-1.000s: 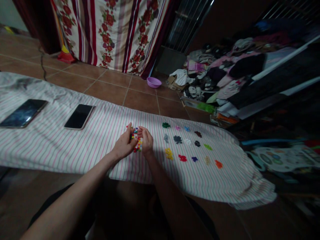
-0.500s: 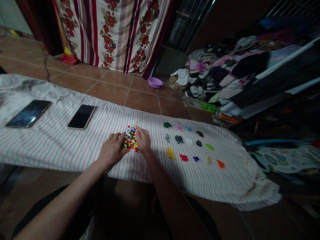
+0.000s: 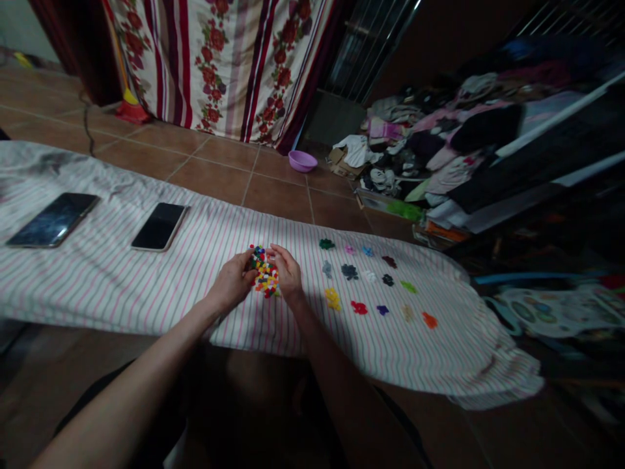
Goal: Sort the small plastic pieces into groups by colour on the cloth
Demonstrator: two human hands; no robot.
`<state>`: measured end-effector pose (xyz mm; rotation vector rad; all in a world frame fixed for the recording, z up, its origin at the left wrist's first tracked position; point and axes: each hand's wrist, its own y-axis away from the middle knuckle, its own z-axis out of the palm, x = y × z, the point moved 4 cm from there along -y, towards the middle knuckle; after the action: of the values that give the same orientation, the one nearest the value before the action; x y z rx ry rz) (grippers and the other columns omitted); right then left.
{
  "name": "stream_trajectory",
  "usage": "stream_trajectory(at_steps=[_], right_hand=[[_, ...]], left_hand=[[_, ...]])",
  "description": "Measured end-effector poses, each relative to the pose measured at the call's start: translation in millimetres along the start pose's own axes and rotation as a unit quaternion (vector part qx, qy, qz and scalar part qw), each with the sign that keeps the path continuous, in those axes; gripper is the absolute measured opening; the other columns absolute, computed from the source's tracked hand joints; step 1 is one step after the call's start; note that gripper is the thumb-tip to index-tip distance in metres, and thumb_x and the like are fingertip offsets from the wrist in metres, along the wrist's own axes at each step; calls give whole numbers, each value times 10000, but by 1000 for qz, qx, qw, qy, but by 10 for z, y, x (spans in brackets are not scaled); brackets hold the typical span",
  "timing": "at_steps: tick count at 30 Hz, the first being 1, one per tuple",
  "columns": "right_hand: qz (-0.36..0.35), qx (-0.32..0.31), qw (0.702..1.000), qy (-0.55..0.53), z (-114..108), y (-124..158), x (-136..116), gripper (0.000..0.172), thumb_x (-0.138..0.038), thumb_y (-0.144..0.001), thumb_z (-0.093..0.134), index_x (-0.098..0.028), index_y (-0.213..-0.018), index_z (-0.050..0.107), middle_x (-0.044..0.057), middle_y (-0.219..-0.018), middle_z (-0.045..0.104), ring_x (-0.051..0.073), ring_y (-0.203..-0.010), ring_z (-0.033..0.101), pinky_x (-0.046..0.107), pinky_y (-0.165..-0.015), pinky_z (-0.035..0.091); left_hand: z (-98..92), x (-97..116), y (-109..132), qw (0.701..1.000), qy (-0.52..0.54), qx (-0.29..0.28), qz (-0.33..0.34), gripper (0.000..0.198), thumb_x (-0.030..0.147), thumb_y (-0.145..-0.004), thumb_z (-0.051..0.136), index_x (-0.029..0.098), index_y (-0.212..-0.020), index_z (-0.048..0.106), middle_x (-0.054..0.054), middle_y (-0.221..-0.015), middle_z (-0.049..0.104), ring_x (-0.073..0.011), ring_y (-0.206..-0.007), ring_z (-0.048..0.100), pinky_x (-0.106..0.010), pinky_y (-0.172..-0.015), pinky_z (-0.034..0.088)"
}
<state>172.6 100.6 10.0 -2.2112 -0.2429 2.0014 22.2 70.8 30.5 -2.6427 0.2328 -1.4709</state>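
A mixed pile of small coloured pieces (image 3: 266, 279), too small to tell their exact kind, lies on the striped cloth (image 3: 205, 234). My left hand (image 3: 233, 280) rests along the pile's left side, fingers curved and thumb apart, touching its edge. On the opposite side my right hand (image 3: 289, 273) is cupped at the upper right of the pile, fingers bent but apart. No piece shows gripped in either hand. To the right sit single-colour heaps, among them yellow pieces (image 3: 333, 299), red pieces (image 3: 359, 307), dark grey pieces (image 3: 349, 271) and orange pieces (image 3: 430, 320).
Two phones lie left on the cloth, a dark one (image 3: 53, 220) and a pale-edged one (image 3: 160, 227). Beyond the cloth's far edge, a purple basin (image 3: 303, 161) stands on the tiled floor near a floral curtain (image 3: 212, 65). Clothes (image 3: 439, 130) are heaped at the right.
My left hand has moved right and slightly up, pushing the pile's left edge inward. My right hand has shifted a little right, and its fingers have bent. The sorted heaps stay put.
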Motion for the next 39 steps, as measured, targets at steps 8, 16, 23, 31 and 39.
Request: stream_trajectory(at_steps=[8, 16, 23, 31, 39], right_hand=[[-59, -4, 982, 179, -205, 177, -295, 323, -399, -870, 525, -206, -1102, 640, 79, -1025, 681, 180, -900, 650, 307, -806, 535], [-78, -84, 880, 461, -276, 535, -316, 651, -456, -751, 702, -199, -1320, 519, 119, -1095, 592, 248, -926, 618, 378, -803, 531], [-85, -93, 920, 372, -42, 333, -231, 428, -255, -774, 630, -219, -1201, 609, 65, -1027, 622, 180, -831, 614, 350, -838, 524], [-58, -100, 971, 211, -41, 169, -294, 280, -232, -841, 499, -217, -1058, 674, 38, -1039, 698, 156, -904, 658, 297, -824, 536], [-53, -50, 928, 365, -283, 243, -335, 208, -222, -808, 547, -215, -939, 709, 50, -912, 677, 168, -814, 625, 305, -796, 504]], left_hand=[[-35, 43, 62, 997, 60, -51, 11, 537, 201, -848, 505, 177, -1378, 422, -96, -1200, 633, -179, -1041, 633, -339, -904, 526], [-99, -57, 164, 986, -158, -35, 51, 544, 260, -800, 624, 154, -1314, 481, -144, -1193, 571, -261, -1120, 557, -418, -964, 472], [-21, -34, 136, 990, -114, -45, 65, 649, 177, -803, 572, 149, -1410, 342, -129, -1144, 619, -237, -1075, 571, -407, -932, 471], [-65, -11, 109, 1000, 3, -29, 10, 638, 165, -814, 493, 146, -1429, 326, -85, -1023, 663, -177, -914, 634, -346, -857, 507], [-159, 19, 132, 988, -154, -25, 6, 400, 209, -858, 451, 157, -1240, 557, -111, -1065, 635, -216, -973, 622, -360, -895, 485]])
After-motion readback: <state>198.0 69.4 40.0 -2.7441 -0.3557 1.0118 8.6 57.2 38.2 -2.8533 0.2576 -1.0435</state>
